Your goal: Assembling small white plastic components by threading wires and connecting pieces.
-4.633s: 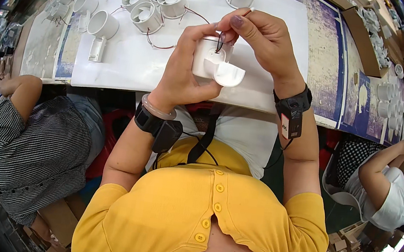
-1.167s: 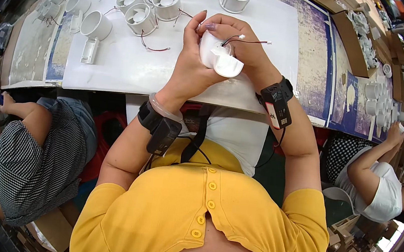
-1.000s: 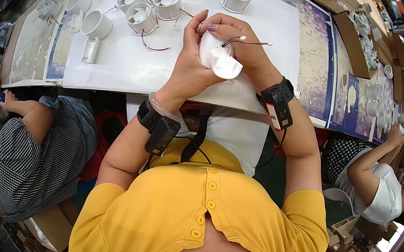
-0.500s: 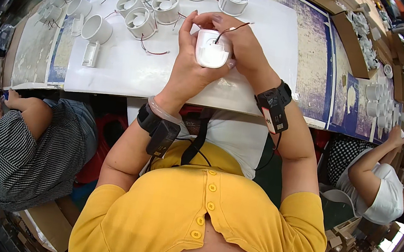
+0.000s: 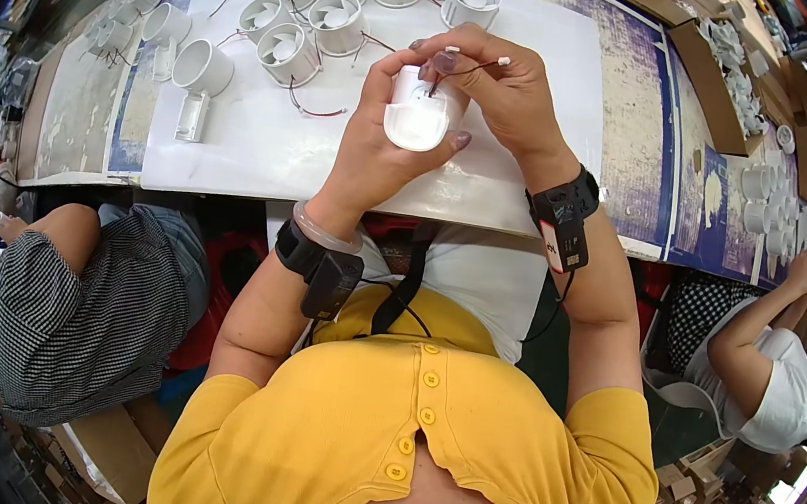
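A white plastic housing (image 5: 415, 125) sits in my left hand (image 5: 373, 138), whose fingers and thumb wrap round it over the near part of the table. My right hand (image 5: 518, 95) is at the housing's far right side. Its thumb and index finger pinch the thin dark red and black wires (image 5: 467, 66) that come out of the housing. A small white connector (image 5: 503, 62) at the wire end sticks out to the right beyond the pinch. What lies inside the housing is hidden from above.
Several white round fan units (image 5: 287, 53) with trailing wires stand on the white sheet (image 5: 264, 154) at the far left. Near them are a white cup (image 5: 202, 67) and its bracket. On the right are a cardboard box (image 5: 711, 88) of white parts and more cups (image 5: 761, 183). People sit on both sides.
My right hand has lifted off the housing's side, and its thumb and index finger now pinch the wires. The housing has shifted and tilted slightly in my left hand.
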Demonstrator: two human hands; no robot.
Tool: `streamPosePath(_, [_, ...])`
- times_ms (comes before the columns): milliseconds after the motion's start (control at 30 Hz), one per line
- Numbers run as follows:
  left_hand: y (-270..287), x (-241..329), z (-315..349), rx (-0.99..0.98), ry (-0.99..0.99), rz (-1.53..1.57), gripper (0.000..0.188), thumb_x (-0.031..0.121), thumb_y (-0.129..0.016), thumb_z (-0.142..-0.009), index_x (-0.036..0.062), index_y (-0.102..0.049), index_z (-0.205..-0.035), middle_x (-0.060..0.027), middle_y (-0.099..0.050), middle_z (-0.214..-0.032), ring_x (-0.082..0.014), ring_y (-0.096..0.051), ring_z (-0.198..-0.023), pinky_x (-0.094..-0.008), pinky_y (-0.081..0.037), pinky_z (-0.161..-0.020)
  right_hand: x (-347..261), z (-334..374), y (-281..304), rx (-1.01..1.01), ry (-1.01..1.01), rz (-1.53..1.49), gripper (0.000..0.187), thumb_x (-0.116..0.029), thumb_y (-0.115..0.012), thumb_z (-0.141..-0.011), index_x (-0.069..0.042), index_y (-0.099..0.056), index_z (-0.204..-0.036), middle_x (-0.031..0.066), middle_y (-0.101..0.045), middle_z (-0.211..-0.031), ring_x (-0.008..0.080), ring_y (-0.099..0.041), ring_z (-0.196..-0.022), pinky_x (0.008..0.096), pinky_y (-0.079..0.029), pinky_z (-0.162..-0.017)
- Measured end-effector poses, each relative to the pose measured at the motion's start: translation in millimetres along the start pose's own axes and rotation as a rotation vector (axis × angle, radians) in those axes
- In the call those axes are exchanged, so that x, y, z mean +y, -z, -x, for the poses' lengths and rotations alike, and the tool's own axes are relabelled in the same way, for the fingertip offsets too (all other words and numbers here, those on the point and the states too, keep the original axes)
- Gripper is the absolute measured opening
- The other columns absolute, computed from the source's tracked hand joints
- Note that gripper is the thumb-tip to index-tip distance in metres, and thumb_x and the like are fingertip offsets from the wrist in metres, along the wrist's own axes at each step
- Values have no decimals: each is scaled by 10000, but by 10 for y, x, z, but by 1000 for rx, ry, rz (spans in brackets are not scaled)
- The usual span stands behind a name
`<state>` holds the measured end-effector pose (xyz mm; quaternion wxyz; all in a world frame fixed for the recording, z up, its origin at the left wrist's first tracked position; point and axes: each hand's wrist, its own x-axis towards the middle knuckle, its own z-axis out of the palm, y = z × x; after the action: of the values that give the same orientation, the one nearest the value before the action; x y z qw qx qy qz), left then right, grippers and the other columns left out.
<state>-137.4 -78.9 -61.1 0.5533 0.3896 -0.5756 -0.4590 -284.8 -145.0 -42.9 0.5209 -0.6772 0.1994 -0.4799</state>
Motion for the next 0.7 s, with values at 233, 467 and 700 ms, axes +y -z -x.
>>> streamPosePath(233, [-61,56,105,65,31,-251,748,135,-822,-690,57,-356,-1270,-97,-558,-1094,-192,-585,-986,-291,-473,-851,-49,38,-57,27,-25,7,144,-86,-625,-902,-12,-700,-1000,35,-648,-904,98,-596,-792,229,-471,-740])
streamPosePath(467, [-25,-6,73,122,52,-110,688,126,-790,-730,54,-353,-1256,-83,-558,-1088,-166,-576,-983,-282,-474,-841,-75,-49,10,-55,-106,112,177,-108,-640,-891,-30,-689,-1042,62,-653,-1028,113,-604,-894,228,-478,-798])
streamPosePath(700, [6,13,59,78,106,145,642,101,-740,-782,58,-331,-1275,-72,-535,-1116,-128,-546,-1003,-269,-470,-842,-68,-52,63,-201,92,115,206,-93,-625,-887,-58,-672,-1084,91,-629,-1147,181,-564,-1117,285,-477,-893])
